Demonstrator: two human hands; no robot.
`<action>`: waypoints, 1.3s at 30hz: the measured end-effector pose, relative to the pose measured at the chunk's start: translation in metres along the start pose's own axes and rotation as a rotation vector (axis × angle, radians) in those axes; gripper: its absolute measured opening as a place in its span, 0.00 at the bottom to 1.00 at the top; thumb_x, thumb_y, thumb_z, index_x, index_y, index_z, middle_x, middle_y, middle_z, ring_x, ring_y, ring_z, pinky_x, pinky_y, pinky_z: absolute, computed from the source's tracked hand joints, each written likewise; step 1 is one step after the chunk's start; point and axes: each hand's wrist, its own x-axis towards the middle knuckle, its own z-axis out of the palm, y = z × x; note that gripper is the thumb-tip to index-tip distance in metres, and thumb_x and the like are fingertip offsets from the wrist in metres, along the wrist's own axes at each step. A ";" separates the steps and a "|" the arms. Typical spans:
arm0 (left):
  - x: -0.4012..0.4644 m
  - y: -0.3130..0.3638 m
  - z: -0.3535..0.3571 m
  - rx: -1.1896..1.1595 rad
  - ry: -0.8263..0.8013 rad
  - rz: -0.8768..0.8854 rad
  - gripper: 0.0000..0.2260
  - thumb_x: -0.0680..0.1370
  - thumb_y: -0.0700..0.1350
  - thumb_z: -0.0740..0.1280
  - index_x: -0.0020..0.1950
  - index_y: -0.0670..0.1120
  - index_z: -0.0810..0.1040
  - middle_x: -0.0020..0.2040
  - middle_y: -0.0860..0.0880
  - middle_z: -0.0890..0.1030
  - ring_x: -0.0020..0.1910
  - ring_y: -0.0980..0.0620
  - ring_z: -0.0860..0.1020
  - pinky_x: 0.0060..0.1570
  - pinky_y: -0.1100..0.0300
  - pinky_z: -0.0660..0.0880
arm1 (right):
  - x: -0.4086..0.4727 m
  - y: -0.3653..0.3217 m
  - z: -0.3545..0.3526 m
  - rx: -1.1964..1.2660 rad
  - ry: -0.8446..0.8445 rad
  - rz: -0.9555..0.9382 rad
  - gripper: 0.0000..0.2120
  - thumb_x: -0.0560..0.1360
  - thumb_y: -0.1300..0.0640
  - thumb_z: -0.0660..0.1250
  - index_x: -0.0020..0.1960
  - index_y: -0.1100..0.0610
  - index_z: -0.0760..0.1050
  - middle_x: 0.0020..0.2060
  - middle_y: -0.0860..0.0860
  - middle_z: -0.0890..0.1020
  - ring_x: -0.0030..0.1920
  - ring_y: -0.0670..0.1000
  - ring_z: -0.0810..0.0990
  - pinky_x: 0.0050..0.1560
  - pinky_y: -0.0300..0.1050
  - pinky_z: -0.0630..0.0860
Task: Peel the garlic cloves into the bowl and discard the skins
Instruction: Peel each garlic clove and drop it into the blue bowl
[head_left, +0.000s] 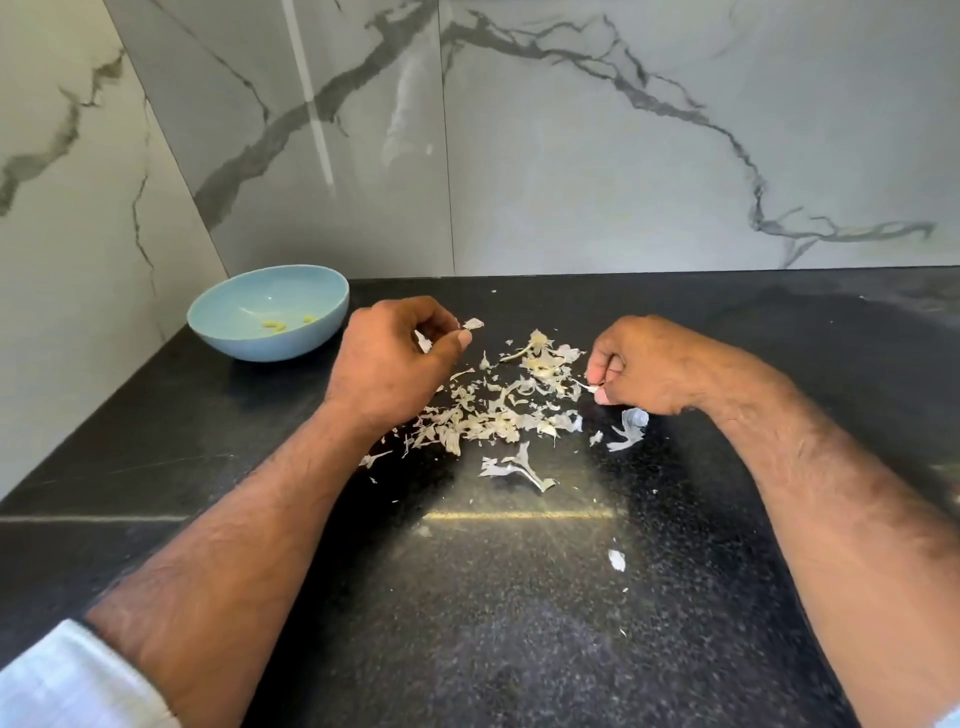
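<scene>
Papery, off-white garlic skins (498, 410) lie scattered in torn, curled flakes mid-worktop (519, 623), well in from its front edge. The left hand (395, 358) pinches a pale scrap of skin between curled fingers; the right hand (649, 364) pinches another. The light-blue bowl (267, 312) sits at the back-left corner, holding a few yellowish peeled cloves (283, 323).

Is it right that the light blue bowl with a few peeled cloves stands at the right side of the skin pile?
No. In the head view the light blue bowl, with a few peeled cloves, stands left of the skin pile.
</scene>
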 end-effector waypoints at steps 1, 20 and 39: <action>0.000 -0.001 0.000 -0.006 0.002 -0.013 0.06 0.79 0.57 0.76 0.47 0.56 0.85 0.40 0.60 0.85 0.38 0.60 0.81 0.45 0.54 0.83 | 0.001 0.001 0.000 0.004 -0.006 -0.004 0.11 0.76 0.62 0.76 0.45 0.46 0.82 0.45 0.44 0.84 0.47 0.47 0.84 0.48 0.44 0.82; 0.000 0.005 0.004 0.037 -0.027 -0.022 0.05 0.80 0.55 0.76 0.49 0.54 0.86 0.41 0.60 0.84 0.39 0.71 0.78 0.42 0.65 0.74 | 0.016 -0.027 0.025 -0.031 0.329 -0.250 0.04 0.77 0.57 0.75 0.50 0.50 0.85 0.47 0.44 0.78 0.50 0.47 0.79 0.52 0.45 0.79; -0.001 0.005 0.003 0.037 -0.037 -0.021 0.06 0.79 0.56 0.75 0.49 0.55 0.86 0.41 0.60 0.84 0.37 0.67 0.78 0.43 0.62 0.76 | 0.022 -0.020 0.022 0.144 0.395 -0.292 0.06 0.82 0.58 0.68 0.52 0.54 0.84 0.41 0.41 0.84 0.30 0.36 0.78 0.29 0.27 0.71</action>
